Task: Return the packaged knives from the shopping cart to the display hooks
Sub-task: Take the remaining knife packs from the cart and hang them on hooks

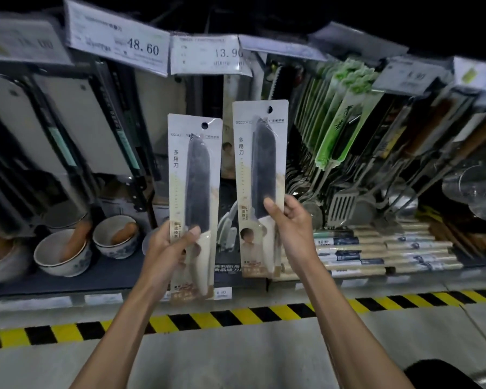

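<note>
Left hand: the left hand is closed around the lower part of a white card-backed packaged knife with dark blade and cream handle, thumb across the front, at 6 o'clock of centre.
Right hand: the right hand pinches a second identical white-carded packaged knife at its right edge, thumb on the blade's lower end, fingers curled behind.
Knives: both upright, side by side, apart, hang holes at 12 o'clock; the right one sits higher.
Display: white price tags reading 48.60 and 13.90 hang at 12 o'clock above them.
Shelf: blue-patterned white ceramic bowls at 9 o'clock; steel slotted spatula at 3 o'clock.
Floor: yellow-and-black striped tape runs below the shelf.
</note>
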